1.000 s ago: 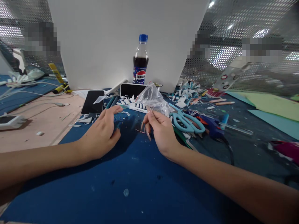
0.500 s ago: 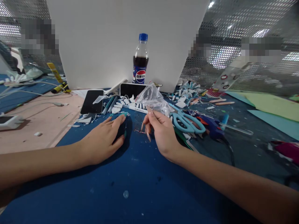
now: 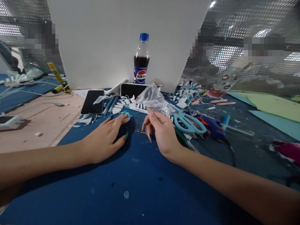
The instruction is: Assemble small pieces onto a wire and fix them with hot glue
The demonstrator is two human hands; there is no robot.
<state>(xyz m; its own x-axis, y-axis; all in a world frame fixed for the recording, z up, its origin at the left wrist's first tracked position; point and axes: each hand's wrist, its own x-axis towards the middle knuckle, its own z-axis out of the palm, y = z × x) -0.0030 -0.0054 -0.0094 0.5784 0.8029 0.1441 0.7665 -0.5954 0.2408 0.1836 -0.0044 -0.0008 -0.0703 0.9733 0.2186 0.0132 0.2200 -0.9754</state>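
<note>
My left hand (image 3: pixel 106 137) rests palm down on the blue tabletop (image 3: pixel 131 175), fingers spread, with teal nails showing. Its fingertips lie beside white foam-like scraps (image 3: pixel 116 110). Just to the right, my right hand (image 3: pixel 161 132) has thumb and index finger pinched together, the other fingers curled under. Whatever sits in that pinch, if anything, I cannot make out. Behind its fingertips lies a crumpled clear plastic bag (image 3: pixel 154 98), with a white marker-like stick (image 3: pixel 138 108) by it. Light blue scissors (image 3: pixel 187 122) lie right beside my right hand.
A cola bottle (image 3: pixel 141 59) stands before a white board (image 3: pixel 105 40). One dark-screened phone (image 3: pixel 93 101) lies left; another (image 3: pixel 133 90) leans behind the bag. A dark blue glue gun (image 3: pixel 214 126) with a cable, scraps (image 3: pixel 187 92) and coloured sheets (image 3: pixel 276 106) are on the right.
My left hand's fingers have shifted slightly, spreading a little and reaching closer to the white scraps. My right hand stays in the same pinch and place.
</note>
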